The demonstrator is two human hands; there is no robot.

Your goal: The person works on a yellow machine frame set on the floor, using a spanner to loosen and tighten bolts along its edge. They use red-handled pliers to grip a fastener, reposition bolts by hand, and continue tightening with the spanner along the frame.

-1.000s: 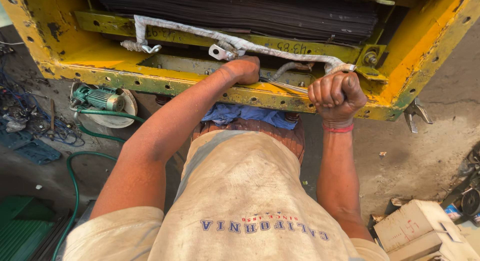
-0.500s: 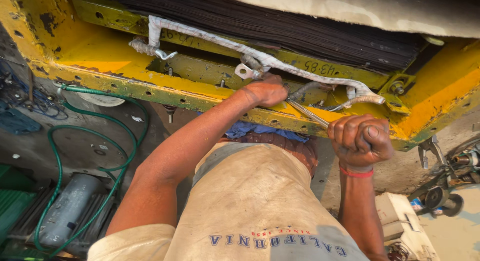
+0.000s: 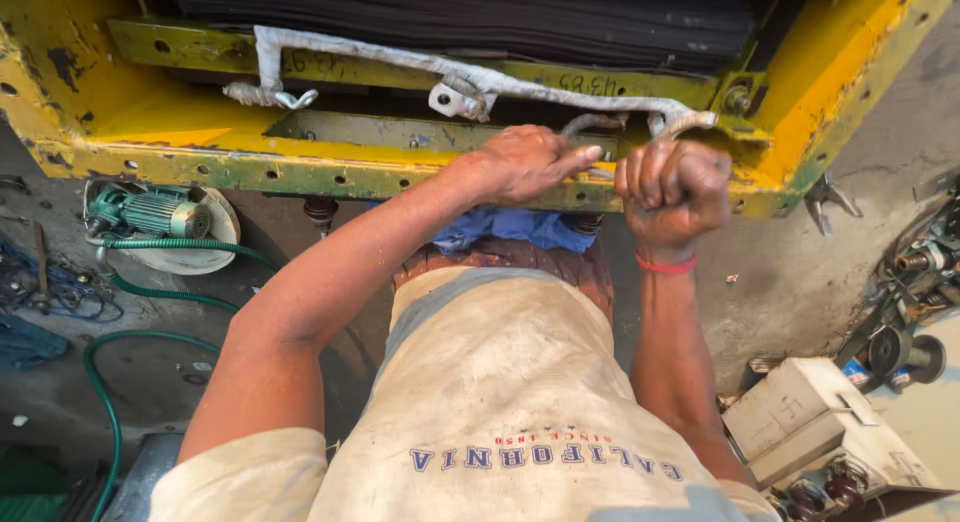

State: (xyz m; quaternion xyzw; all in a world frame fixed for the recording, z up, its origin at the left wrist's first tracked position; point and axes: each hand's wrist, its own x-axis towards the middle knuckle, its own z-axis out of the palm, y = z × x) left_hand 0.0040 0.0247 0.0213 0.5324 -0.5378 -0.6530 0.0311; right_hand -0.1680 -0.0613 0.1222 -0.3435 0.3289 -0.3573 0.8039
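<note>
The right hand (image 3: 672,190) was fisted tight around a metal tool handle (image 3: 682,125); the left hand (image 3: 525,162), fingers together, pressed flat on the yellow frame (image 3: 200,122). A white-wrapped pipe (image 3: 400,57) crossed just above them. Left on the floor lay a green power tool (image 3: 150,214) and a hose (image 3: 100,382).

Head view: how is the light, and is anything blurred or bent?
Head view: warm daylight, no harsh glare; right hand slightly motion-blurred, left hand sharper; yellow frame bows toward the edges, a wide-lens bend; floor under it in shade.
</note>
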